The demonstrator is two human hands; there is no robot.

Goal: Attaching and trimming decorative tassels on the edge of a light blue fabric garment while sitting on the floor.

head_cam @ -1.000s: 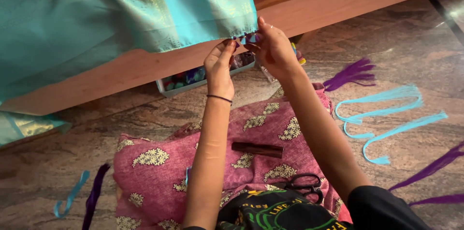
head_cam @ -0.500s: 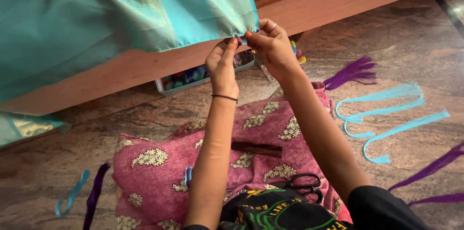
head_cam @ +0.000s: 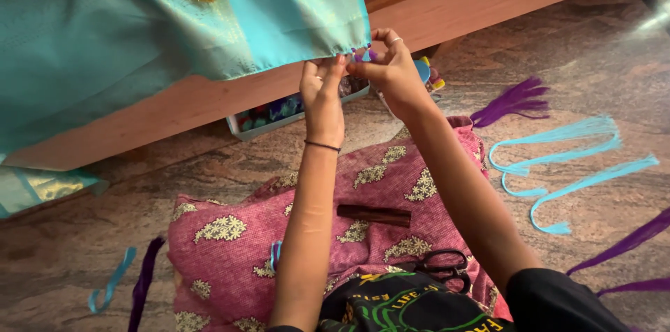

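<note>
Both hands worked the lower corner of the teal cloth (head_cam: 174,32) at 12 o'clock. Left hand (head_cam: 322,91) pinched the hem; right hand (head_cam: 392,67) clenched on a small purple-and-teal thread tuft (head_cam: 364,55) at that same edge, just at its fingertips. Best done, judging by this, with the hem kept taut and the pinch close to the tuft — slack would let the strands slip. Scissors (head_cam: 440,266) and a dark brown stick (head_cam: 373,215) lay on the pink cushion (head_cam: 230,248) at 6 o'clock, loose teal threads (head_cam: 558,164) on the floor at 3.
</note>
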